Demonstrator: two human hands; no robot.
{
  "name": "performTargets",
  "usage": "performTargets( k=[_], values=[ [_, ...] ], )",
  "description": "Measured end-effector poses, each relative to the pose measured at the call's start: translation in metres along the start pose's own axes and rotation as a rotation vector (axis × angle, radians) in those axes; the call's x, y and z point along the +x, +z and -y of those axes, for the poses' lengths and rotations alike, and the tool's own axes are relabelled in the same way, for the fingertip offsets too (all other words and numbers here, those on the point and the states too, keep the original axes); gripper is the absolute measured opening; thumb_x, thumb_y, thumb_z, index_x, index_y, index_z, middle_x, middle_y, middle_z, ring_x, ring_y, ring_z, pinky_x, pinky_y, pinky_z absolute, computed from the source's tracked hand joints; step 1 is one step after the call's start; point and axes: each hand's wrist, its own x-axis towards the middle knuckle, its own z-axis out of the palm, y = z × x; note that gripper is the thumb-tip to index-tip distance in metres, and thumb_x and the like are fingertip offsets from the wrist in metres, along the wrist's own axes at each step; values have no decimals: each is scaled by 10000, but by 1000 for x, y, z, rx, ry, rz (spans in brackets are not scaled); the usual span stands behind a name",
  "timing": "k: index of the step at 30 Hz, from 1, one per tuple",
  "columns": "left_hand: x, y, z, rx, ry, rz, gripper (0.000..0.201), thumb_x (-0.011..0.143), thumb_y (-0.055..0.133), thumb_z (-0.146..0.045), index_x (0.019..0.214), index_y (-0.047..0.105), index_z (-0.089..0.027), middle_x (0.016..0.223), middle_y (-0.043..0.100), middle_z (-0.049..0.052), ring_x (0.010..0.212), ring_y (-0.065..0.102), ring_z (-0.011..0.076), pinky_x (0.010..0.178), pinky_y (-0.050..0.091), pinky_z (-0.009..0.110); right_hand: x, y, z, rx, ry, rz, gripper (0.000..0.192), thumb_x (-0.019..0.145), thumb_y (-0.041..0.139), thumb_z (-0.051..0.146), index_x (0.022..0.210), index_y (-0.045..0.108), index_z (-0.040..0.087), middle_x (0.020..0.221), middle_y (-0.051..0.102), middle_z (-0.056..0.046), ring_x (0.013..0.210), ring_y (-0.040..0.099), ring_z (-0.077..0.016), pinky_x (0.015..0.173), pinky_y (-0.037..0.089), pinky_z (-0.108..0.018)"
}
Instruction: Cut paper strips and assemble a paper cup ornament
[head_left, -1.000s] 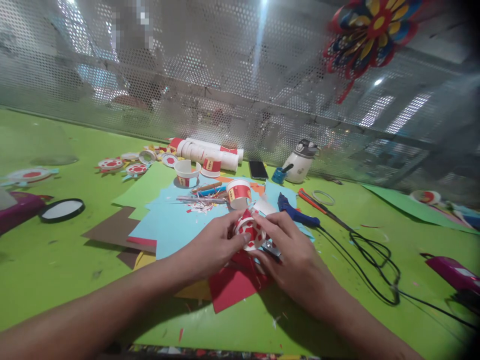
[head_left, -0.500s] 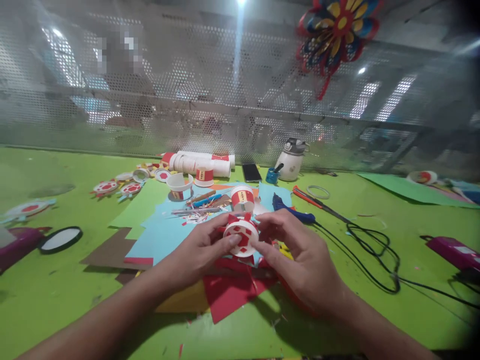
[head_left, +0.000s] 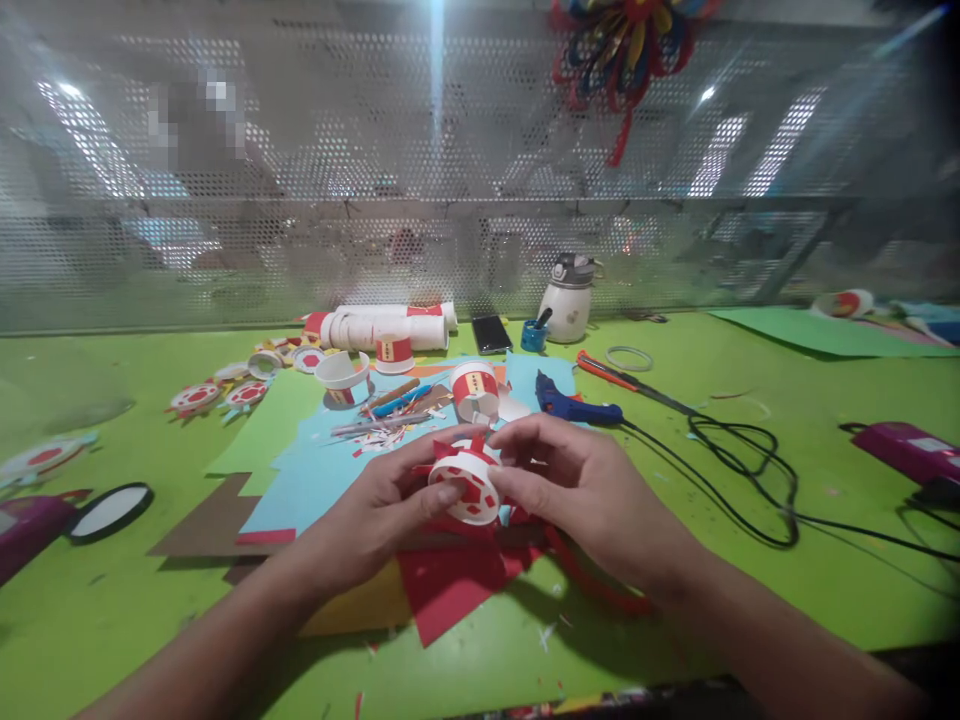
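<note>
Both hands hold one small paper cup [head_left: 466, 484], white with red squares on its base and red paper points around its rim. My left hand [head_left: 375, 515] grips it from the left, thumb on the base. My right hand [head_left: 581, 490] pinches it from the right and top. The cup hovers just above red paper [head_left: 450, 585] and blue paper [head_left: 315, 470] on the green table [head_left: 750, 560]. Red scissor handles [head_left: 592, 590] lie under my right wrist.
A red-banded cup [head_left: 475, 390], a cut cup [head_left: 343, 375], stacked cups [head_left: 382, 327], pens, a blue glue gun [head_left: 574, 407] with black cable [head_left: 750, 470], a phone [head_left: 492, 334], a white jug [head_left: 568, 298] and finished cup flowers [head_left: 217, 395] lie behind. A perforated metal screen backs the table.
The cup has been turned and lifted slightly in both hands; its red-squared base now faces me more. The camera tilted down and to the right.
</note>
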Motion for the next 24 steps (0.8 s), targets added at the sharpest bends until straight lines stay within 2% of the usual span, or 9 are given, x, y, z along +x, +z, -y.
performTargets(
  k=[3, 7, 14, 18, 21, 24],
  values=[
    [0, -1, 1, -31, -3, 19, 429, 869, 584, -251, 1291, 524, -294, 1143, 636, 58, 936, 638, 186, 853, 533, 369, 1, -1, 0, -2, 15, 49, 205, 787, 677, 306, 940, 628, 180, 854, 589, -13, 739, 571, -125, 641, 503, -255],
    [-1, -3, 4, -78, -17, 32, 415, 872, 577, -245, 1280, 523, -299, 1157, 627, 62, 941, 644, 205, 836, 545, 406, 2, -1, 2, 9, 32, 109, 205, 779, 690, 323, 901, 643, 166, 848, 582, -13, 723, 567, -118, 653, 499, -256],
    [0, 3, 5, -234, -134, -20, 396, 860, 584, -218, 1245, 527, -291, 1161, 630, 65, 970, 649, 242, 865, 522, 464, 7, 1, -4, -14, 62, 76, 217, 780, 682, 348, 886, 639, 163, 809, 579, -8, 674, 538, -107, 589, 467, -238],
    [4, 11, 3, -352, -174, -56, 374, 853, 564, -190, 1222, 534, -243, 1095, 657, 89, 906, 671, 243, 822, 534, 443, 11, 2, -8, -21, 127, 55, 251, 761, 696, 368, 865, 627, 150, 779, 605, -17, 652, 531, -105, 549, 438, -222],
    [7, 15, 2, -363, -160, -93, 263, 855, 578, -236, 1116, 579, -201, 1010, 678, 91, 840, 682, 216, 790, 548, 397, 13, 3, -9, 30, 182, 41, 305, 723, 724, 408, 821, 619, 139, 716, 597, 1, 579, 495, -78, 496, 394, -199],
    [9, 15, 2, -351, -169, -133, 183, 847, 605, -307, 1002, 590, -210, 978, 679, 61, 819, 678, 178, 761, 554, 336, 14, 4, -10, 60, 239, 36, 345, 686, 742, 447, 792, 606, 147, 647, 579, 26, 498, 452, -61, 459, 374, -201]
  ],
)
